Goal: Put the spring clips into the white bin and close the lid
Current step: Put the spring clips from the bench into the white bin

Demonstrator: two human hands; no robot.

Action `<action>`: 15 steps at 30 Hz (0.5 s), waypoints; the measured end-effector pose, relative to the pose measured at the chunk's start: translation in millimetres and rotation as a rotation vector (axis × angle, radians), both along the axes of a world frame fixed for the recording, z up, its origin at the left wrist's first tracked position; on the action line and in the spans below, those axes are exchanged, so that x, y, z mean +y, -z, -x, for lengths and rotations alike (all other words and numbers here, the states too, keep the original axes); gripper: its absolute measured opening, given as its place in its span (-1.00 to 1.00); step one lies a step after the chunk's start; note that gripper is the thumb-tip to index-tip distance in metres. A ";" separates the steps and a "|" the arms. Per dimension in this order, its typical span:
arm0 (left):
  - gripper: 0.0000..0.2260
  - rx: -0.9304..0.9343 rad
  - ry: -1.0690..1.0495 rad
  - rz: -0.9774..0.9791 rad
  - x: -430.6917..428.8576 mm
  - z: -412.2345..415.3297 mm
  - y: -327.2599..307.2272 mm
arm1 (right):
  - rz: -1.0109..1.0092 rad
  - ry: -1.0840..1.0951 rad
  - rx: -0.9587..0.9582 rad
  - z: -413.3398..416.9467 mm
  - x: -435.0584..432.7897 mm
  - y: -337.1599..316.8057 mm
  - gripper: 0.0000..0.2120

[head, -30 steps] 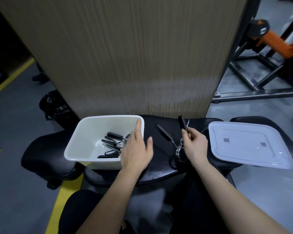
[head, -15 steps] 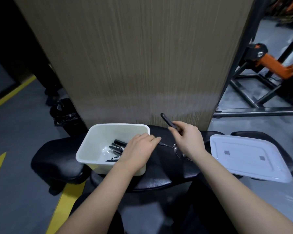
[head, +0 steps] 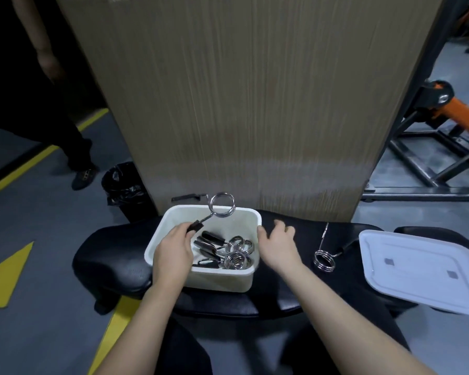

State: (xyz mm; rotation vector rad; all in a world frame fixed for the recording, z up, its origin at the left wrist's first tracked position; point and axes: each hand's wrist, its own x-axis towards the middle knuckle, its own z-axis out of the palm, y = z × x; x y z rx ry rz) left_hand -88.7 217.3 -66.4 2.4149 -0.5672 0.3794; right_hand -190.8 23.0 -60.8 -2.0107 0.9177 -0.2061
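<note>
The white bin (head: 241, 215) stands uncovered on a black padded bench, with several spring clips (head: 229, 251) in it. My left hand (head: 173, 250) pinches the black handle of a spring clip (head: 221, 204), whose chrome coil sticks up over the bin's far rim. My right hand (head: 278, 242) hovers with fingers spread at the bin's right edge, holding nothing. Another spring clip (head: 324, 257) lies on the bench to the right. The white lid (head: 423, 269) rests flat at the far right of the bench.
The black bench (head: 114, 266) spans the view's width. A tall wooden panel (head: 255, 104) rises right behind it. A black-bagged waste bin (head: 123, 190) and a person's legs (head: 76, 155) are at back left. A black and orange metal gym frame (head: 444, 131) stands at right.
The spring clip passed from my right hand to my left, which now holds it over the bin. My right hand has come away with nothing in it. The view rose and moved closer.
</note>
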 end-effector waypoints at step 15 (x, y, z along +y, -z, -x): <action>-0.86 0.075 0.074 -0.031 30.6 -19.9 31.2 | -0.076 0.173 -0.011 -37.7 27.2 37.9 -0.52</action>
